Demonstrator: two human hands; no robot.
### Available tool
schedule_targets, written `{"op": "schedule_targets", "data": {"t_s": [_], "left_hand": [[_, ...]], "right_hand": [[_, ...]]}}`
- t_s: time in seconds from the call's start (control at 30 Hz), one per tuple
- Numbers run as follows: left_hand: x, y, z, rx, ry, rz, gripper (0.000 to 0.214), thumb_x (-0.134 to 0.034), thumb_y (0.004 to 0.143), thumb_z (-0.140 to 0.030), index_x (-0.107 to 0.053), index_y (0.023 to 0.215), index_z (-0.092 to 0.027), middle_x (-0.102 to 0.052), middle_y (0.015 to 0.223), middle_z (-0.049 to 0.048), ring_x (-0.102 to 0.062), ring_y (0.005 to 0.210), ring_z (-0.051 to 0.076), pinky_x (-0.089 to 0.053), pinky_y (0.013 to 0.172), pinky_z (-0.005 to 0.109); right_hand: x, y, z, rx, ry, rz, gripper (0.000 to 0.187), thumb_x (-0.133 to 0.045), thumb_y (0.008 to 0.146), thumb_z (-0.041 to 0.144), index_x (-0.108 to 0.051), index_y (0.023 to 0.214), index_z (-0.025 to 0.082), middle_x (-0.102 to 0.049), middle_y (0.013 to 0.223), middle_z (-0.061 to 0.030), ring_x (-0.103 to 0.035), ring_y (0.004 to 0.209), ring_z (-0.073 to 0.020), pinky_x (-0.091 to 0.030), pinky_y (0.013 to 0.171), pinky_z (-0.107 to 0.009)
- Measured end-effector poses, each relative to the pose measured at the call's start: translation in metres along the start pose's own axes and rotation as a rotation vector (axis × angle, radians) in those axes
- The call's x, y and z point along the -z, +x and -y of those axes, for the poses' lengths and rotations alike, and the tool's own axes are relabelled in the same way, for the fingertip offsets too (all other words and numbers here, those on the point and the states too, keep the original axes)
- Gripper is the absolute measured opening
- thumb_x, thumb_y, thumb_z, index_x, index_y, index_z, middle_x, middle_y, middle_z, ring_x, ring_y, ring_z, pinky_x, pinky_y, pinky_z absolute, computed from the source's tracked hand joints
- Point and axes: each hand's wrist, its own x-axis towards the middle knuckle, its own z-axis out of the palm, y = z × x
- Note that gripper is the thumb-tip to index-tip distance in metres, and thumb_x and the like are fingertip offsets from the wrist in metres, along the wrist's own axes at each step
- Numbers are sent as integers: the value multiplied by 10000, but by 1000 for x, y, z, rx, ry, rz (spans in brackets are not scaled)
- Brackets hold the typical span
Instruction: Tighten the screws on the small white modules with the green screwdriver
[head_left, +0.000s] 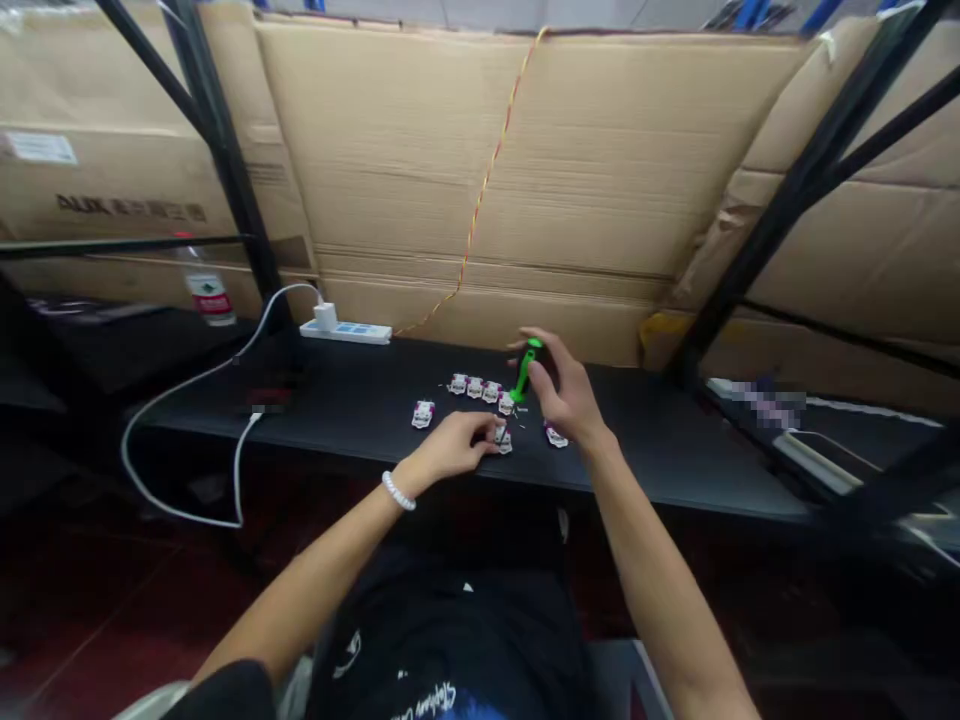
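My right hand (568, 392) is closed around the green and black handle of a screwdriver (526, 372), held tilted over the black table. Its tip points down towards a small white part, though I cannot make out whether it touches. My left hand (456, 445) pinches another small white part (503, 440) near the table's front edge. Beyond it lies a short row of similar white and purple parts (475, 387). One more white and purple part (423, 414) lies left of my left hand, and another (556, 435) sits below my right hand. Tiny thin bits are scattered near the screwdriver.
A white power strip (352, 332) with a plugged-in charger lies against the cardboard (525, 170) at the back. Its white cable (169, 390) loops over the table's left side. A bottle (208, 290) stands far left. Black metal posts (780, 220) flank the table (675, 450).
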Motion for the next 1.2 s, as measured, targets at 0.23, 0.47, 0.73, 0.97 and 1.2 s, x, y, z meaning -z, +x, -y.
{"op": "schedule_targets", "data": {"t_s": [0.23,0.47,0.73,0.97,1.2], "left_hand": [[1,-1,-3,7,-11,4,196,-722,887,-150,-583,764,-211,-813,973,56,-764,1160,281,-567,971,322],[2,-1,-1,-4,-20,13,189,-717,890,-153,-583,771,-215,-819,1006,60,-756,1199,285,-570,990,337],[7,0,-3,-57,-10,53,67,-682,905,-133,-678,914,-200,-782,1245,114,-700,1288,278,-562,1089,388],[8,34,-21,-111,205,8,211,-611,919,-103,-778,1000,-202,-806,1151,90,-741,1118,266,-567,1074,399],[-12,92,-28,-22,458,299,305,-652,733,49,-824,790,-195,-804,806,70,-772,819,242,-604,833,312]], "right_hand": [[1,1,2,-188,159,-126,507,-888,798,514,-736,1194,235,-769,945,-20,-704,709,-156,-626,665,-309],[-14,0,8,-111,-141,-350,313,-870,809,464,-696,899,221,-605,739,47,-502,554,-94,-435,503,-243],[51,-19,21,-48,-181,-760,368,-848,843,518,-737,1007,208,-691,882,-8,-676,640,-147,-604,557,-285],[94,-41,32,-26,-202,-929,375,-894,795,507,-753,945,193,-678,819,4,-668,559,-138,-599,494,-286],[100,-46,28,-27,-219,-963,342,-888,802,489,-790,993,223,-688,811,11,-657,562,-143,-602,504,-301]]}}
